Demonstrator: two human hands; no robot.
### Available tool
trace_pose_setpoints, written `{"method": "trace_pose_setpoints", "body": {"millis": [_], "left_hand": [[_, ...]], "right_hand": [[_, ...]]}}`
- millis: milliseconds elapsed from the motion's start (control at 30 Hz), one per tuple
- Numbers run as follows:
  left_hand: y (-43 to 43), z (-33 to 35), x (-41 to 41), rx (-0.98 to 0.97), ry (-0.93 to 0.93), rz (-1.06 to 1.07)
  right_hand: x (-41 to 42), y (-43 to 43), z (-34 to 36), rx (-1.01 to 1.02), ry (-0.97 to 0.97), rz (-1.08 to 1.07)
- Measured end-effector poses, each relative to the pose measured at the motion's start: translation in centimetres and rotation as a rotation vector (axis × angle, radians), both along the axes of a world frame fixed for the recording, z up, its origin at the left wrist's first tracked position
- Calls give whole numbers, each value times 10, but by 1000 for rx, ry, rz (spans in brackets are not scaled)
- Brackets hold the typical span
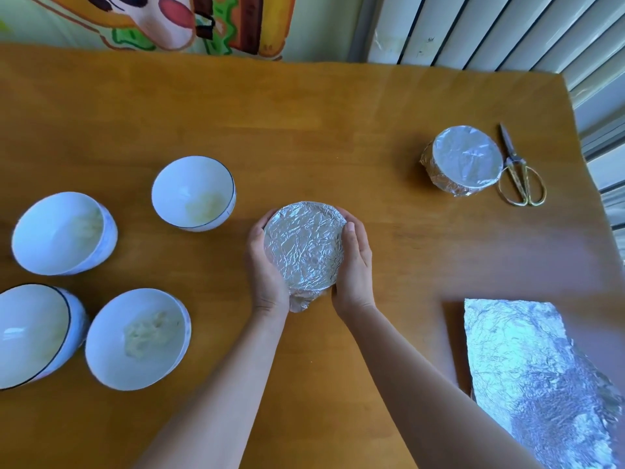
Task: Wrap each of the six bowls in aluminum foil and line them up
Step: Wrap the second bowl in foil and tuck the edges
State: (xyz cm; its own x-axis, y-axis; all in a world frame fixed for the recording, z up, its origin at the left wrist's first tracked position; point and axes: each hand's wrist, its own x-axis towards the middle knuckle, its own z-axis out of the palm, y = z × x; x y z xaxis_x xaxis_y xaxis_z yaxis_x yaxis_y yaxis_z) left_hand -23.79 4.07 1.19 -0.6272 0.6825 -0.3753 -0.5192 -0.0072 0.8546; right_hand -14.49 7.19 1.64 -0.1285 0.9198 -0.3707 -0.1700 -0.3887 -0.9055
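A bowl covered in crinkled foil (304, 245) sits at the middle of the wooden table (338, 113). My left hand (265, 265) cups its left side and my right hand (355, 265) cups its right side, fingers curled round the foil. A second foil-wrapped bowl (463, 160) stands at the right rear. Several unwrapped white bowls stand at the left: one (192, 192) nearest the middle, one (64, 233) further left, one (33, 335) at the left edge, and one (137, 338) near me with pale food in it.
Gold-handled scissors (517, 170) lie just right of the rear wrapped bowl. A stack of foil sheets (527, 367) lies at the near right, reaching the table's edge. A painted wall and a radiator stand behind the table.
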Motion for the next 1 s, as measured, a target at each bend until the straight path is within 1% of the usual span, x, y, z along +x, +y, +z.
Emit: {"method": "trace_pose_setpoints", "body": {"millis": [67, 133, 200, 233, 300, 367, 467, 633, 767, 900, 1000], "left_hand": [[1, 16, 0, -3, 23, -35], [-2, 27, -4, -18, 122, -121], [-11, 42, -10, 2, 307, -278], [-15, 46, -13, 30, 361, -366], [-23, 56, -17, 101, 375, -533], [-26, 63, -21, 121, 448, -615], [-26, 70, -26, 131, 567, -572], [-28, 85, -27, 146, 623, -497], [-28, 98, -27, 180, 705, -497], [-29, 109, -29, 199, 748, -510], [-28, 113, -30, 181, 779, -529]], "right_hand": [[1, 4, 13, -13, 14, 1], [3, 8, 27, -53, 44, -2], [5, 13, 45, -92, 82, -2], [5, 15, 53, -112, 94, 2], [7, 20, 72, -120, 105, 21], [7, 23, 88, -113, 121, 35], [6, 24, 108, -108, 164, 53], [5, 21, 129, -89, 174, 70], [7, 18, 142, -69, 177, 73], [6, 15, 153, -61, 181, 54], [6, 14, 157, -56, 181, 48]]}}
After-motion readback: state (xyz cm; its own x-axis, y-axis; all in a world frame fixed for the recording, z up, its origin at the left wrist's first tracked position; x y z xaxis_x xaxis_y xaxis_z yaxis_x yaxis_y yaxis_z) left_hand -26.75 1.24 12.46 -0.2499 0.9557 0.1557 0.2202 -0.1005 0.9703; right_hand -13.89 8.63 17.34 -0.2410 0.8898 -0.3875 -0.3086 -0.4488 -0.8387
